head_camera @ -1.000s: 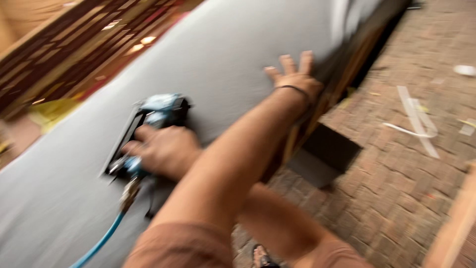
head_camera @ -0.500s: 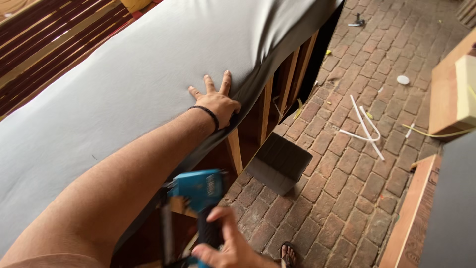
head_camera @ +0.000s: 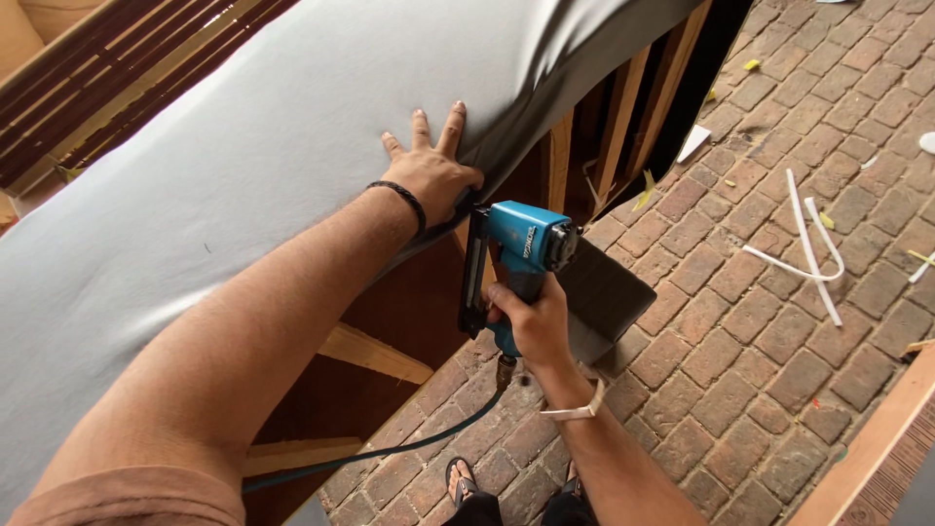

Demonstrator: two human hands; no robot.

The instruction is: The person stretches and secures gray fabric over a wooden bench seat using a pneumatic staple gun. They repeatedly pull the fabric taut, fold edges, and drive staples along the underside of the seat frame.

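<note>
Head view shows the grey fabric point(head_camera: 243, 166) over a wooden frame point(head_camera: 623, 107), filling ten o'clock. The left hand point(head_camera: 433, 175) presses flat, fingers spread, on its edge. At five o'clock of it, the right hand point(head_camera: 531, 321) grips a blue staple gun point(head_camera: 521, 248).

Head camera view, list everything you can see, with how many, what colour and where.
grey fabric: one, grey, stretched over the frame, upper left
wooden frame: one, brown, under the fabric, open at its edge
staple gun: one, blue and black, centre, nose at the fabric edge
air hose: one, dark teal, running from the gun's base down to the left
brick floor: reddish brown, right half
white strips: a few, white, on the bricks at right
dark panel: one, dark grey, on the bricks behind the gun
left hand: flat on the fabric, black wristband
right hand: gripping the staple gun, pale wristband
</note>
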